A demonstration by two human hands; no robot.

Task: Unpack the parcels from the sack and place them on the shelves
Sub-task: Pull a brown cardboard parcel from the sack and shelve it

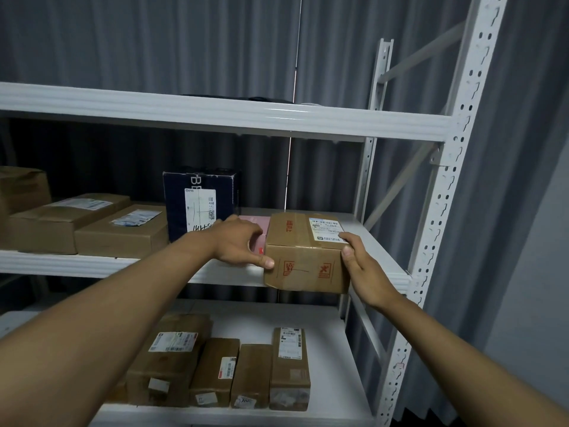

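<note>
A brown cardboard box (303, 257) with red marks and a white label sits at the front right of the middle shelf (92, 265), its front face overhanging the edge. My left hand (240, 245) grips its left side, thumb on the front face. My right hand (360, 263) grips its right front corner, fingers over the label. A pink parcel (254, 224) lies just behind my left hand. The sack is out of view.
A dark blue box (200, 201) stands left of the pink parcel, with brown parcels (120, 229) further left. Several brown parcels (252, 375) line the lower shelf (335, 365). The top shelf beam (215, 114) runs overhead. White uprights (443, 211) stand right; grey curtains hang behind.
</note>
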